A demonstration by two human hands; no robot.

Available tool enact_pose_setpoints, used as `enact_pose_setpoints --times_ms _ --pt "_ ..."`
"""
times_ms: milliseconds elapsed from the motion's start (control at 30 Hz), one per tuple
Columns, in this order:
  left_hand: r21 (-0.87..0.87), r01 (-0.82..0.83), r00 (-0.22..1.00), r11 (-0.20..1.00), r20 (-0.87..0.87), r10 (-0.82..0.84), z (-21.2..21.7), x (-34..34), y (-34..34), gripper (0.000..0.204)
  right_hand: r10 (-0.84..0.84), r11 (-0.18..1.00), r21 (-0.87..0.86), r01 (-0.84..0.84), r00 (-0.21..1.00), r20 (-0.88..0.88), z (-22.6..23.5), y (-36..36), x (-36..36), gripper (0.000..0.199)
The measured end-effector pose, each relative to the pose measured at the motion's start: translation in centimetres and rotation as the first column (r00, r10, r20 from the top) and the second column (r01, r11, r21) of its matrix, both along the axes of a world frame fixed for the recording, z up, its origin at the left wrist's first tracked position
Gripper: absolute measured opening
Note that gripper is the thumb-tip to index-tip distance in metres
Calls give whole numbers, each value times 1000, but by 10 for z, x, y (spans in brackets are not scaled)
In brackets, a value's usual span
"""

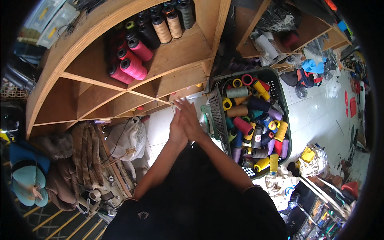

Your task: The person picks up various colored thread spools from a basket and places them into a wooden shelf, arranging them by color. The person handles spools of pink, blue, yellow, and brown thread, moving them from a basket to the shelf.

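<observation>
In front of the chest: the left hand [177,130] and the right hand [191,120] meet palm to palm, fingers extended and pointing away from the body; both are empty, clamped on nothing.

Hands, state: pressed flat together, the right lying partly over the left, so that no thread cone could sit between them.

Right of the hands: a dark green plastic basket [216,110] stands on the white tiled floor [316,116], just beside the right wrist, its mesh wall nearest the hand. It is heaped with mixed thread cones [252,128] in yellow, purple, pink, grey and navy, lying at all angles, apparently dumped in unsorted.

Beyond the fingertips: a wooden shelf unit [176,54] with slanted dividers; its lower compartments, nearest the hands, appear bare.

Up and left of the hands: pink thread cones [132,66] lie on their sides in a group; further back stand black cones [146,32] and tan cones [168,26], so like colours share a compartment, which suggests sorting by colour.

Left of the left forearm: a white plastic bag [130,138] on the floor, then brown folded fabric [82,152] piled over a sewing machine [100,196].

Far left of the hands: a teal cap [30,180].

Far right of the hands: bags and loose clutter on the tiles, too small to identify.
</observation>
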State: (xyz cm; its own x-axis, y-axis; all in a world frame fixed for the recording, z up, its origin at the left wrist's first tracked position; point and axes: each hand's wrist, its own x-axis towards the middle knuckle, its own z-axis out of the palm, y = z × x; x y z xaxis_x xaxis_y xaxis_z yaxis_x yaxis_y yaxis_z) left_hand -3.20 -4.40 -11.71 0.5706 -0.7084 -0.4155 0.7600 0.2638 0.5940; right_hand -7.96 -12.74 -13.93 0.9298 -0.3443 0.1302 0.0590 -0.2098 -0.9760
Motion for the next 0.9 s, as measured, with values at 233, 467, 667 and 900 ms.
enact_pose_setpoints --times_ms 233,467,667,900 --pt "533 -55 -386 844 768 -511 11 -2 10 63 172 -106 984 142 978 -122 -17 -10 -2 82" --pt "34 -27 874 999 -484 40 -109 22 70 66 107 369 923 -112 991 78 22 14 5 77" --pt "-163 -175 819 971 -571 52 -73 29 43 71 230 891 -426 -159 966 120 -7 24 6 54" --pt "96 193 926 976 311 -214 34 -8 25 69 185 749 661 47 943 -276 -101 -20 7 59"
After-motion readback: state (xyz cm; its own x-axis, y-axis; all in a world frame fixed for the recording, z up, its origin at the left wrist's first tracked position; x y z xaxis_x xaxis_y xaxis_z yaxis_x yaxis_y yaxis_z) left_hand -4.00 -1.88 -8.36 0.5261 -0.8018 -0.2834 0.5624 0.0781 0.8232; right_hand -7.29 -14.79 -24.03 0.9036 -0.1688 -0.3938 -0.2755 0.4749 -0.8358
